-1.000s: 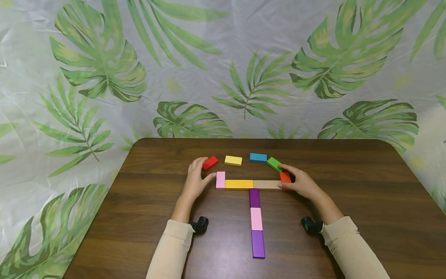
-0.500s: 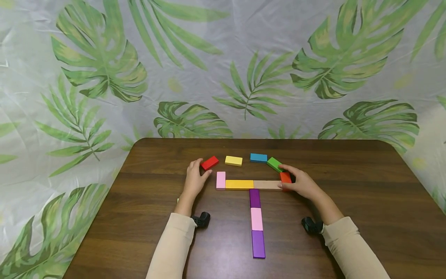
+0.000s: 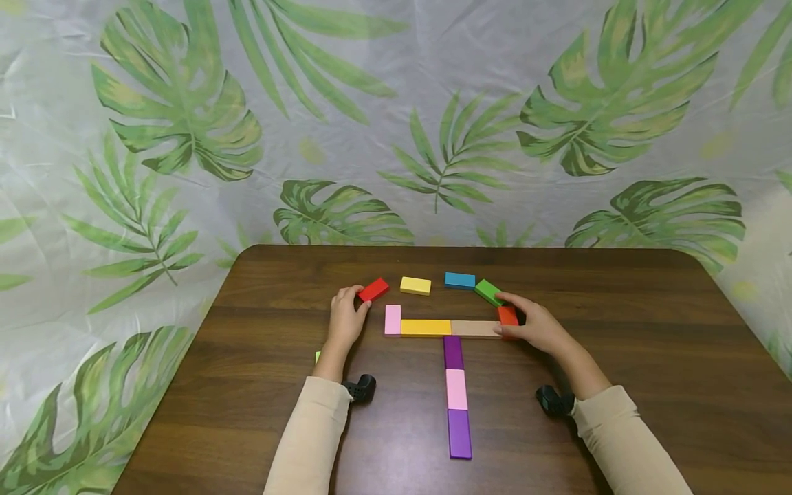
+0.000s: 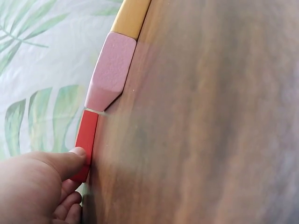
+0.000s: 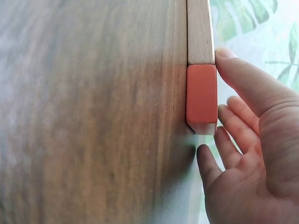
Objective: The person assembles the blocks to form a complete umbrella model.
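My left hand [image 3: 345, 323] pinches the near left end of a red block [image 3: 374, 289]; in the left wrist view the thumb presses on that red block [image 4: 87, 135]. A pink block [image 3: 392, 320] stands just right of it, joined to a row with a yellow-orange block [image 3: 425, 328] and a plain wood block [image 3: 474, 329]. At the row's right end lies an orange-red block [image 3: 507, 316]. Around it my right hand [image 3: 544, 326] rests with loosely spread fingers, its thumb over the wood block's end. Its index fingertip meets the green block [image 3: 489, 293].
A pale yellow block [image 3: 416, 286] and a blue block [image 3: 460, 280] lie along the far side. Dark purple [image 3: 454, 352], pink [image 3: 456, 389] and violet [image 3: 460, 434] blocks form a column toward the front. A light green edge [image 3: 318, 357] peeks from behind the left wrist.
My left hand has moved slightly left and nearer, its thumb drawing away from the pink block to the red one. The light green edge has come into view. The right hand stays put.
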{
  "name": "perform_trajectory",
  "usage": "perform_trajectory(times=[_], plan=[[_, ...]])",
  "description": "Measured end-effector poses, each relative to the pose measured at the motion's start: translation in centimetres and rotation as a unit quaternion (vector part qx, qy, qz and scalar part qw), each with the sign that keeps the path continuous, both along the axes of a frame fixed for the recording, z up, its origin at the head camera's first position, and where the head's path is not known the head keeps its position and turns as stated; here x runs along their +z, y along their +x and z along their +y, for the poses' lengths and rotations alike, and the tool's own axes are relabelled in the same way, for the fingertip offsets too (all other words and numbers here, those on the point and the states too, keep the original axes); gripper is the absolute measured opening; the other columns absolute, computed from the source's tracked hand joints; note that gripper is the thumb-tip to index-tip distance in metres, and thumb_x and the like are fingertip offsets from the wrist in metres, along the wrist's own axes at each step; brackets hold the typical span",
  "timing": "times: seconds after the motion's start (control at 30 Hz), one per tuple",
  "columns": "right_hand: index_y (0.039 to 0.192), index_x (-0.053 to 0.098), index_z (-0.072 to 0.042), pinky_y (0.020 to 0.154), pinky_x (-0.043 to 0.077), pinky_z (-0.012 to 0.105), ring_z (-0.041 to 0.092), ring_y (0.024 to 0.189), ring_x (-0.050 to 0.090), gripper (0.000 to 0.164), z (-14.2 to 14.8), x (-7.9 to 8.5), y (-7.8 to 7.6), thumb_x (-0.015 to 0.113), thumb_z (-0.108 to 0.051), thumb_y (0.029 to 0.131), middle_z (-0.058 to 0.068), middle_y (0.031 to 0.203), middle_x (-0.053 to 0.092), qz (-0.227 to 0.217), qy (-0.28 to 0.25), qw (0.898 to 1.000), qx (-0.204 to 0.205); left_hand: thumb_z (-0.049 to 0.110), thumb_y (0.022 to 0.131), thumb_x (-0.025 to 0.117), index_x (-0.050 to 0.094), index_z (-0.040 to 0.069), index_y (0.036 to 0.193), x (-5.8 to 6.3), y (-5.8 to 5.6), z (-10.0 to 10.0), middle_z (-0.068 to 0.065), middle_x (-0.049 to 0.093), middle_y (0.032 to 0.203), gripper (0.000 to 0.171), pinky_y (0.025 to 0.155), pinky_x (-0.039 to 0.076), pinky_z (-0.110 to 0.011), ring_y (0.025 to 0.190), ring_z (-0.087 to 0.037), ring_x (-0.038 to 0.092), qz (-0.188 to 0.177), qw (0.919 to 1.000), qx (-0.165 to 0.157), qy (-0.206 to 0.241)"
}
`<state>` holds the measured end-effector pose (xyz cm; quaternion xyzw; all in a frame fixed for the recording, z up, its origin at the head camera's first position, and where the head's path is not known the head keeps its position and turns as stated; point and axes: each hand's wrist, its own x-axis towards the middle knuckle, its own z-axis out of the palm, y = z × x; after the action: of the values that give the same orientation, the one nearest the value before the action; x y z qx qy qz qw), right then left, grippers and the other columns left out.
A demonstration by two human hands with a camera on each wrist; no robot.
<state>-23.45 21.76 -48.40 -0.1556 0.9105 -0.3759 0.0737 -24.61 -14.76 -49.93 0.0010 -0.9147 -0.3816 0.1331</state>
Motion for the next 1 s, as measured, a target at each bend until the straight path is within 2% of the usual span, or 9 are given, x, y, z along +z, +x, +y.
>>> perform_trajectory(times=[0.23,0.47,0.7,1.0], plan=[[0.136,0.039,-0.011,0.088,0.036,0.051,0.035,0.107,0.044,0.072,0.01,-0.04,0.03,0.069,-0.039,0.077,0.022,0.131,0.04,-0.008,-0.006,1.0,-0.003,0.01,0.082,0.065,0.057,0.001,0.113,-0.02,-0.05,-0.09,-0.017,0.053,0.114,0.033,0.092,0.035,-0.041,0.106,-0.035,0.044,0.001,1.0,-0.009,0.0],[0.136,0.039,-0.011,0.088,0.036,0.05,0.035,0.108,0.043,0.072,-0.02,0.01,0.04,0.068,-0.04,0.077,0.022,0.132,0.04,-0.013,-0.012,1.0,-0.003,0.014,0.084,0.063,0.057,0.004,0.114,0.06,-0.05,-0.1,-0.016,0.051,0.116,0.032,0.095,0.033,-0.042,0.111,-0.032,0.043,-0.008,0.9994,-0.032,-0.002],[0.136,0.039,-0.011,0.087,0.037,0.049,0.034,0.107,0.044,0.073,-0.06,-0.04,0.05,0.068,-0.041,0.077,0.022,0.131,0.04,-0.012,-0.007,1.0,-0.004,0.012,0.084,0.063,0.057,0.004,0.113,0.12,-0.02,0.12,-0.012,0.052,0.112,0.03,0.086,0.041,-0.037,0.099,-0.024,0.051,-0.006,0.9987,-0.05,0.01],[0.136,0.039,-0.012,0.087,0.036,0.051,0.034,0.106,0.045,0.073,0.0,-0.02,0.0,0.07,-0.039,0.076,0.022,0.13,0.042,-0.009,-0.005,1.0,-0.003,0.009,0.082,0.065,0.059,0.002,0.111,0.22,-0.21,0.41,-0.012,0.054,0.105,0.03,0.084,0.042,-0.035,0.095,-0.023,0.052,0.005,0.9983,-0.058,0.0]])
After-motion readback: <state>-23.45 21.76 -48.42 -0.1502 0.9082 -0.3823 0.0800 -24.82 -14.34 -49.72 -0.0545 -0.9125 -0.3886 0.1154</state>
